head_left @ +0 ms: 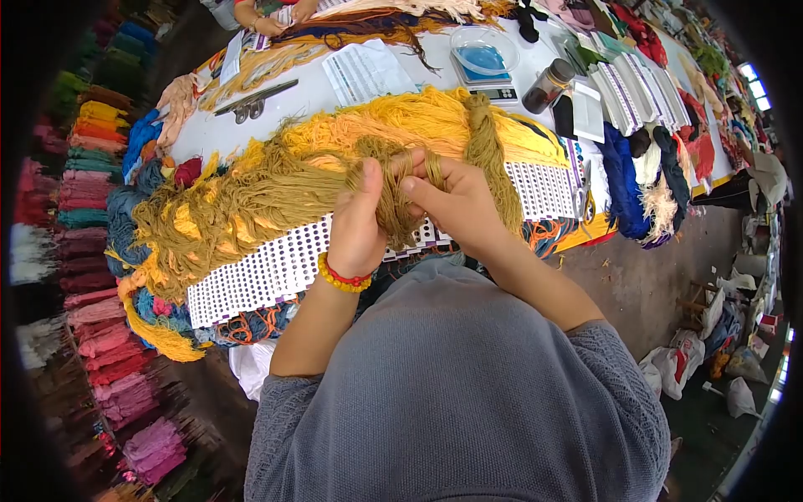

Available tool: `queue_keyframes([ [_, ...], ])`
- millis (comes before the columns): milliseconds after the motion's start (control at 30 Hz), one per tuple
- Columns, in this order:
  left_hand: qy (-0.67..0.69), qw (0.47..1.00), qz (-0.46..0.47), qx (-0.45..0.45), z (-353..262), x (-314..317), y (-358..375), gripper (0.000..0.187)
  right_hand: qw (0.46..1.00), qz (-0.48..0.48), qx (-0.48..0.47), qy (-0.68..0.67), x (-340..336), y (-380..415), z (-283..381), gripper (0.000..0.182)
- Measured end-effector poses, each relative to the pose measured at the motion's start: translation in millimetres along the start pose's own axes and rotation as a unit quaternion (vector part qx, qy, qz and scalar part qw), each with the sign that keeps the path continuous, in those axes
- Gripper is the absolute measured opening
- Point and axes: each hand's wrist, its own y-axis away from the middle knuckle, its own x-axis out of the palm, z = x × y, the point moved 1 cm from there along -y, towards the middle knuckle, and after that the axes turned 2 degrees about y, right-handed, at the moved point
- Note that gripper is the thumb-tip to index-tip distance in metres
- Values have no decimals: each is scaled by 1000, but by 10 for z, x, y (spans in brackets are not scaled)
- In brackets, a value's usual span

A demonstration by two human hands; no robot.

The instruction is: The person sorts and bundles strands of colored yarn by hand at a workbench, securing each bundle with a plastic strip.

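Observation:
My left hand [358, 222], with a red and a yellow bead bracelet at the wrist, is closed around olive-green yarn [392, 188]. My right hand [452, 198] pinches strands of that yarn between thumb and fingers, close beside the left. More loose olive yarn [268, 191] spreads out to the left. A twisted olive hank [483, 138] lies just beyond my right hand. Yellow and peach-orange yarn [401, 107] is heaped behind both hands. Under the yarn are white cards with rows of dark dots [251, 280], near the table's front edge.
Scissors [587, 199] lie at the right edge. Behind the yarn are a metal clip [253, 100], a printed sheet [366, 70], a scale [493, 92] under a clear bowl [485, 52], and a dark jar [549, 85]. Across the table, another person's hands [269, 25] work. Colored yarn stacks [96, 335] line the left.

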Motion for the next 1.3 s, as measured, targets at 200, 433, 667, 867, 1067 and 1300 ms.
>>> queue_keyframes([
  [200,-42,995,-70,62,21,0,-18,27,1000,-14,-15,24,16,6,-26,13],
  [433,-6,993,-93,76,75,-65,-51,15,998,-12,-52,-30,6,-21,-94,9],
  [667,22,993,-102,50,59,-56,-47,17,999,-1,-22,-46,-24,-10,-69,7],
  [867,38,992,-109,40,54,-63,-35,16,996,-21,-48,-73,-37,-44,-137,8],
  [1067,-9,993,-102,52,85,-53,-38,19,997,-26,-12,-65,9,2,-59,11],
  [1300,-18,994,-99,53,142,-106,-49,17,999,-32,-37,12,-71,-76,-203,12],
])
